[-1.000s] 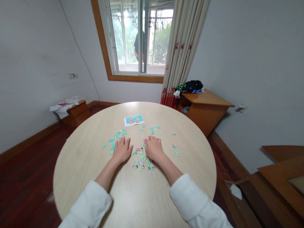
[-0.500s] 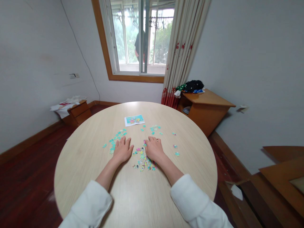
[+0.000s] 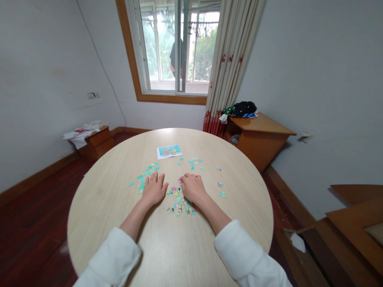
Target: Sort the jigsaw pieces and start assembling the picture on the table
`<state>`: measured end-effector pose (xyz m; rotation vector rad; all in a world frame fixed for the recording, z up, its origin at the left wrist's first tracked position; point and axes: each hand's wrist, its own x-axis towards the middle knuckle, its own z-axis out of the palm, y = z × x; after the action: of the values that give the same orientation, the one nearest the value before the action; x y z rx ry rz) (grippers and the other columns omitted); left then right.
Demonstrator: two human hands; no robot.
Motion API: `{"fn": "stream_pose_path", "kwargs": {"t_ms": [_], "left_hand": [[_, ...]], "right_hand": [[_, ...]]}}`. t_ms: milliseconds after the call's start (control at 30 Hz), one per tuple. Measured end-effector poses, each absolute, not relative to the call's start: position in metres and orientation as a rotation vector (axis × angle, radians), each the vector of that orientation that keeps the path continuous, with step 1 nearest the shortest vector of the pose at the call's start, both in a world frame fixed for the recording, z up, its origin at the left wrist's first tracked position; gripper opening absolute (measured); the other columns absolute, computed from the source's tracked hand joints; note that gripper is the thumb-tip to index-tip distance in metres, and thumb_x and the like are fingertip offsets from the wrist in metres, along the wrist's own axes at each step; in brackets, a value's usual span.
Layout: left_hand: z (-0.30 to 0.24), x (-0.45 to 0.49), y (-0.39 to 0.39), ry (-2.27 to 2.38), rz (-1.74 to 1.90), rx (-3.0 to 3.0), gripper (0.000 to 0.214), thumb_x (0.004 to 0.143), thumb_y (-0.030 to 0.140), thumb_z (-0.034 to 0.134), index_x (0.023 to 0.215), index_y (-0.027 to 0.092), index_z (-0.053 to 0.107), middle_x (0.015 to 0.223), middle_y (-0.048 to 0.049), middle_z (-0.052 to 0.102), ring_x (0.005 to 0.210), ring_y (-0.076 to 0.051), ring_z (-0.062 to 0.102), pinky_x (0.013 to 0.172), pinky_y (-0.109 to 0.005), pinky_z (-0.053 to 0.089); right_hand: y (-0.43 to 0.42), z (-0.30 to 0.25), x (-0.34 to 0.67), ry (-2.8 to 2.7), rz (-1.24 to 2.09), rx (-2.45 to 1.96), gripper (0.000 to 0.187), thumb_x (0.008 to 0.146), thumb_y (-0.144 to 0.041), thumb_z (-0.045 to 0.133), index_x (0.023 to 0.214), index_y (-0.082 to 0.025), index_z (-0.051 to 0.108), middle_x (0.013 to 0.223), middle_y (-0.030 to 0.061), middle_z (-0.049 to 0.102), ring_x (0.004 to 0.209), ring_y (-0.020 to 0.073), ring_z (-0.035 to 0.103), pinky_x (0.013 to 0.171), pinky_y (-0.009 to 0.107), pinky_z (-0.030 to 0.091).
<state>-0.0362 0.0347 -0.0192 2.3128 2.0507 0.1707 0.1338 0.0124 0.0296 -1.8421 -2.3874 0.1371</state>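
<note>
My left hand lies on the table with its fingers spread, open. It rests beside a loose group of turquoise jigsaw puzzle pieces. Fingers curled, my right hand is over the upper right of a mixed heap of puzzle pieces. A pink puzzle piece shows at its thumb and index fingertips, which are closed on it. The hand hides part of the heap. Beyond both hands lies a small picture card with pink and yellow figures on turquoise.
The round wooden table also carries pale green and turquoise pieces behind my right hand. A few single pieces lie farther right. A wooden cabinet with cloths stands behind the table, near the curtain.
My right hand has shifted slightly left, its fingers more bent, and the pink piece at its fingertips has moved left with it. The left hand has stayed in place.
</note>
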Motion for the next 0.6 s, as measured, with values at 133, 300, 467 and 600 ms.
{"fn": "stream_pose_path", "kwargs": {"t_ms": [133,300,467,600], "left_hand": [[-0.017,-0.036,0.034,2.036,0.142,2.319,0.05,0.094,0.038,0.029,0.137,0.014,0.04,0.149,-0.0179,0.032,0.14,-0.028,0.026,0.112,-0.046,0.018],[-0.012,-0.036,0.032,2.042,0.12,2.295,0.051,0.094,0.037,0.03,0.138,0.014,0.039,0.15,-0.0181,0.03,0.14,-0.028,0.025,0.113,-0.045,0.017],[-0.013,-0.036,0.032,2.028,0.129,2.283,0.052,0.093,0.038,0.029,0.138,0.013,0.038,0.15,-0.019,0.029,0.141,-0.028,0.023,0.113,-0.046,0.017],[-0.015,-0.037,0.033,2.026,0.14,2.287,0.052,0.093,0.038,0.029,0.138,0.014,0.039,0.15,-0.0187,0.029,0.141,-0.028,0.024,0.113,-0.047,0.018]], "right_hand": [[0.021,0.035,0.152,-2.283,0.171,-1.922,0.036,0.089,-0.017,0.034,0.11,-0.016,0.064,0.115,0.0129,0.065,0.107,0.0205,0.058,0.091,0.034,0.032],[0.043,0.029,0.203,-1.968,0.032,-2.276,0.046,0.09,-0.018,0.03,0.129,-0.007,0.051,0.139,0.0203,0.046,0.128,0.0244,0.043,0.103,0.041,0.025],[0.056,0.008,0.233,-1.797,0.197,-2.575,0.057,0.093,-0.027,0.024,0.144,-0.003,0.026,0.151,0.0201,0.025,0.14,0.0254,0.023,0.11,0.047,0.013],[0.053,0.008,0.221,-1.959,0.19,-2.472,0.052,0.093,-0.024,0.025,0.139,-0.002,0.037,0.147,0.0209,0.035,0.138,0.0244,0.029,0.11,0.048,0.013]]}}
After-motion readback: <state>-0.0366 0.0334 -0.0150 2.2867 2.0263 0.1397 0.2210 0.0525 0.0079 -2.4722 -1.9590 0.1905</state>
